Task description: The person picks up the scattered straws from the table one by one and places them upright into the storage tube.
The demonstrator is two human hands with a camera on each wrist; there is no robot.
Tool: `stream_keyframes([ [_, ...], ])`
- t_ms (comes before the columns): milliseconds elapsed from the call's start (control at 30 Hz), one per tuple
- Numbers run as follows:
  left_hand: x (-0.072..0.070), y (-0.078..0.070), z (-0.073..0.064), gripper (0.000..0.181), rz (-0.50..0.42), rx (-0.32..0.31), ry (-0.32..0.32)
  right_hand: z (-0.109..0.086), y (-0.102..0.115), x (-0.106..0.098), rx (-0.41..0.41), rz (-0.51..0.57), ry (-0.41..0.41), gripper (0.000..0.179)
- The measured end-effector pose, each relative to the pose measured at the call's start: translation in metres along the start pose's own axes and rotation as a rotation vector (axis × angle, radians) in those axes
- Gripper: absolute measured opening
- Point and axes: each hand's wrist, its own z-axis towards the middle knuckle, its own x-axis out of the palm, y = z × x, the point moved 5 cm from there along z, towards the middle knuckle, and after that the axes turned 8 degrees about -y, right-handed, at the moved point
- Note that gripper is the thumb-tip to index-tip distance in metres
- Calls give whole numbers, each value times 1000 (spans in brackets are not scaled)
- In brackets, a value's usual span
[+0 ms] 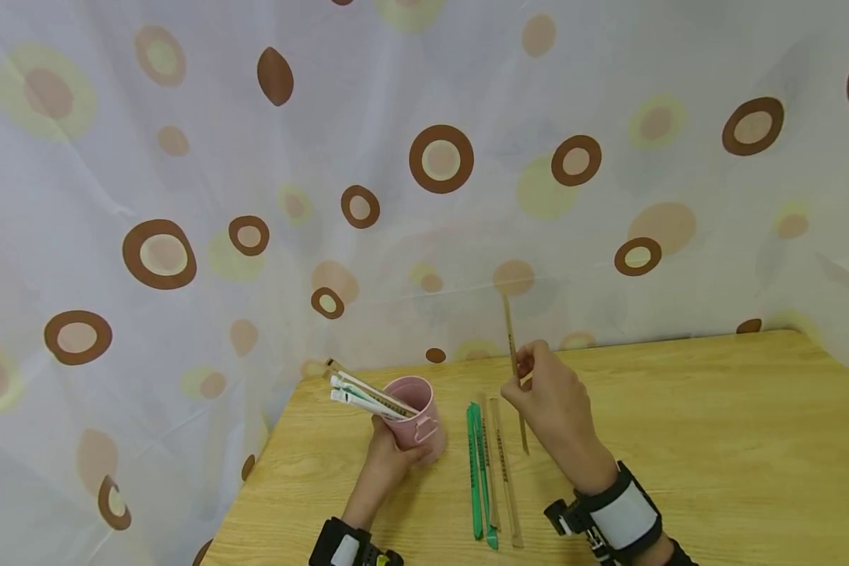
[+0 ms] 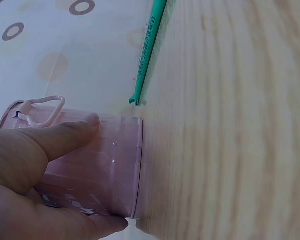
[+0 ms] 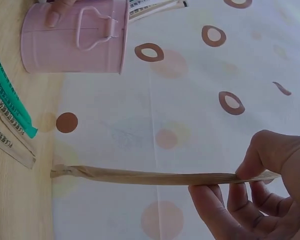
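My left hand (image 1: 387, 462) grips a small pink metal bucket (image 1: 435, 442) with a little side handle, standing on the table. Its thumb lies along the bucket's wall in the left wrist view. Several paper-wrapped straws (image 1: 368, 398), white, green and brown, lean out over the bucket's left rim. Between thumb and fingers, my right hand (image 1: 557, 402) pinches a brown paper-wrapped straw (image 3: 140, 176) held upright, its lower end close to the tabletop. Two green-wrapped straws (image 1: 475, 479) and two brown-wrapped straws (image 1: 505, 472) lie side by side between my hands.
The wood-grain table (image 1: 714, 440) reaches back to a pale curtain (image 1: 481, 220) printed with brown rings and dots, which hangs behind its far edge. Both wrists wear dark straps with cameras.
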Motion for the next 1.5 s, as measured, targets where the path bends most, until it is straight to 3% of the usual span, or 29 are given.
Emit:
stream_keyframes([
  [567,1,-1,1,96,19,15,-8,4,8,-15,-92,46,-111,21],
  [1500,0,2,2,98,-1,15,4,3,12,-13,-70,104,-75,23],
])
